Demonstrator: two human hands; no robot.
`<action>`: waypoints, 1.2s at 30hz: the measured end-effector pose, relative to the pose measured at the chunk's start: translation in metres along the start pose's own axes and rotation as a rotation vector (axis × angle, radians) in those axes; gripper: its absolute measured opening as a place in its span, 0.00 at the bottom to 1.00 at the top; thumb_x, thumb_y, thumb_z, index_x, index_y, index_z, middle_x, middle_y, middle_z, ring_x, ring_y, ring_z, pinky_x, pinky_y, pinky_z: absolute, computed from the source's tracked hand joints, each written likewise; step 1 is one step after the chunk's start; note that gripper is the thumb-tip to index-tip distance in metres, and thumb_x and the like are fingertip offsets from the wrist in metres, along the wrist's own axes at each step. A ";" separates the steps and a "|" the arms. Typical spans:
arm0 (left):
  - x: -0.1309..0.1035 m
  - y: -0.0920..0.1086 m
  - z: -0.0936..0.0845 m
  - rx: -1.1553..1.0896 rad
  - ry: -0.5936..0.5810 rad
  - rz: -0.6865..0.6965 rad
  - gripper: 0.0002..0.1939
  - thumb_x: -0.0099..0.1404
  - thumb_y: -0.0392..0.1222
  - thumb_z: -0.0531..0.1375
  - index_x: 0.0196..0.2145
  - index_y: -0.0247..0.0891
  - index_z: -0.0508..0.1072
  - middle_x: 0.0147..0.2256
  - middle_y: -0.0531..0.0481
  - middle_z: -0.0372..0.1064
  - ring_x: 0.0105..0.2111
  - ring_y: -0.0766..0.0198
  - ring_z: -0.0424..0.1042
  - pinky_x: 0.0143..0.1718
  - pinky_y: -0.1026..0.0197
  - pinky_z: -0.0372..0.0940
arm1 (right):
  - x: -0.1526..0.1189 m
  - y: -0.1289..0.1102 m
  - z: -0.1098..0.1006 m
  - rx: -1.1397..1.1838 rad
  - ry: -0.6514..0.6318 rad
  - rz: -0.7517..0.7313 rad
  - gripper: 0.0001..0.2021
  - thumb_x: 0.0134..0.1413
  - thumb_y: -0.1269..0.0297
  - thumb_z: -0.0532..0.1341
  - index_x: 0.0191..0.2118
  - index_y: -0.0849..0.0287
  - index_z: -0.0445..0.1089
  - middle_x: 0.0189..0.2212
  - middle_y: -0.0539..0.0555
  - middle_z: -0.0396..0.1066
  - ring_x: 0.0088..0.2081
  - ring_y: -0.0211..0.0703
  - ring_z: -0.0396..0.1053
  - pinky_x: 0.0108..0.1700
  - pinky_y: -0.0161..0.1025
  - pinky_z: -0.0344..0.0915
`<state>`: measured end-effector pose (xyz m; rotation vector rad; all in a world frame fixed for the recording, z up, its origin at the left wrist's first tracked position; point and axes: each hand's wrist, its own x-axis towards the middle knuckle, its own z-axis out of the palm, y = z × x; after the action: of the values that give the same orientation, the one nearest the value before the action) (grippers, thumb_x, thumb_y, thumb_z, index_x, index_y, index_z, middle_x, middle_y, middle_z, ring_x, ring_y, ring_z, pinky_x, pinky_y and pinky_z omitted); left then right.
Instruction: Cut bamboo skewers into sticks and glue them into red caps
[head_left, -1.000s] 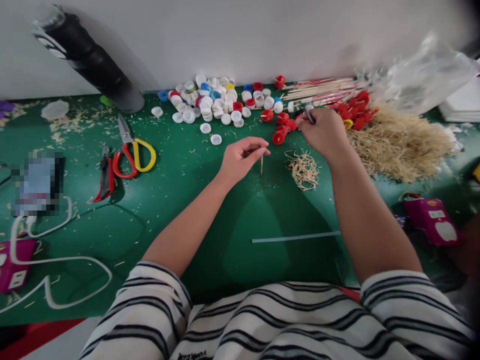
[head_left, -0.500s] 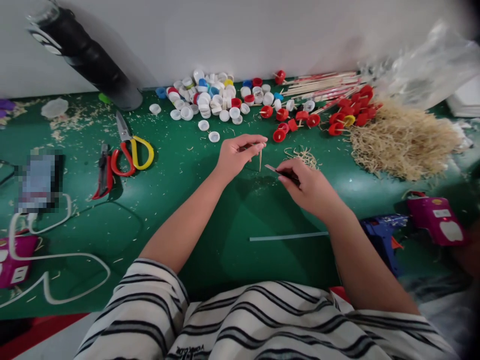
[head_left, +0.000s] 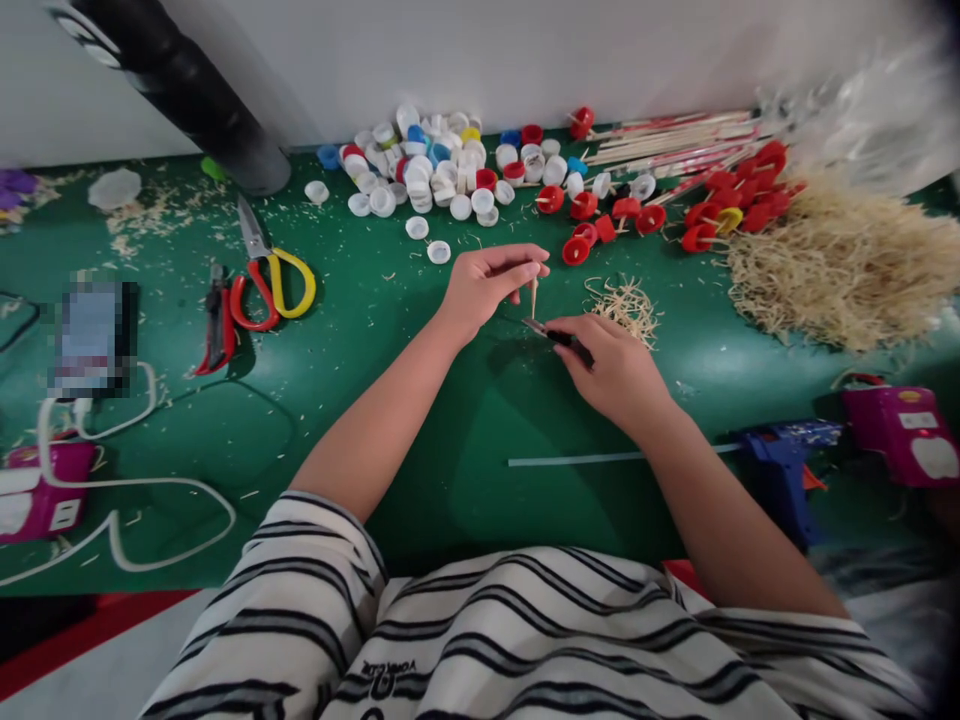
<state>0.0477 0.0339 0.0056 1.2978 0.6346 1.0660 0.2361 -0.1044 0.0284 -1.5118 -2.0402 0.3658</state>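
Observation:
Between the thumb and fingers of my left hand [head_left: 491,285] is the upper end of a short thin wooden stick [head_left: 534,298], pointing down. My right hand [head_left: 611,370] is closed around the dark handle of a small craft knife [head_left: 566,340]. Its blade lies at the lower end of the stick; whether it touches, I cannot tell. Just behind my right hand is a small heap of thin wood shavings [head_left: 624,308]. Beyond my left hand lie white bottle caps [head_left: 439,252].
Scissors [head_left: 274,290] and red-handled pliers [head_left: 217,325] lie left, near a phone [head_left: 90,335] with a white cable. Red caps on sticks [head_left: 739,200] and a big pile of wood fibres [head_left: 832,265] sit at right. A glue gun [head_left: 787,465] with a long glue stick [head_left: 577,460] lies near front.
The knife blade has come from beside the stick to its lower end as my right hand moved left relative to it. The whole view has shifted slightly.

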 end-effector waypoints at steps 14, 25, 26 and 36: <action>0.000 -0.002 0.001 -0.001 -0.055 0.005 0.07 0.62 0.39 0.73 0.39 0.41 0.88 0.36 0.51 0.86 0.33 0.67 0.82 0.30 0.66 0.71 | 0.004 -0.001 -0.001 -0.201 0.062 0.120 0.18 0.76 0.61 0.57 0.60 0.48 0.81 0.45 0.55 0.82 0.45 0.48 0.78 0.40 0.42 0.68; -0.002 -0.001 0.001 0.001 -0.089 0.011 0.08 0.59 0.43 0.77 0.38 0.44 0.89 0.34 0.52 0.86 0.34 0.65 0.83 0.34 0.61 0.73 | 0.006 0.002 -0.001 -0.292 0.150 0.069 0.12 0.73 0.61 0.61 0.51 0.50 0.83 0.46 0.54 0.84 0.47 0.51 0.78 0.44 0.45 0.68; -0.002 -0.001 0.001 -0.007 -0.084 0.014 0.08 0.59 0.43 0.77 0.37 0.44 0.89 0.34 0.52 0.86 0.35 0.64 0.83 0.35 0.61 0.74 | 0.006 0.003 -0.001 -0.295 0.151 0.078 0.12 0.73 0.61 0.61 0.50 0.50 0.83 0.46 0.53 0.84 0.47 0.49 0.78 0.42 0.44 0.67; -0.001 -0.002 0.004 -0.004 -0.026 0.037 0.11 0.53 0.44 0.80 0.35 0.45 0.89 0.33 0.53 0.85 0.35 0.64 0.83 0.42 0.59 0.77 | 0.008 -0.003 -0.002 -0.395 0.126 0.098 0.18 0.78 0.57 0.55 0.43 0.53 0.83 0.42 0.52 0.85 0.39 0.41 0.78 0.36 0.41 0.58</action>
<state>0.0515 0.0309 0.0046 1.3222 0.5907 1.0786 0.2335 -0.0981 0.0335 -1.8188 -2.0226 -0.1038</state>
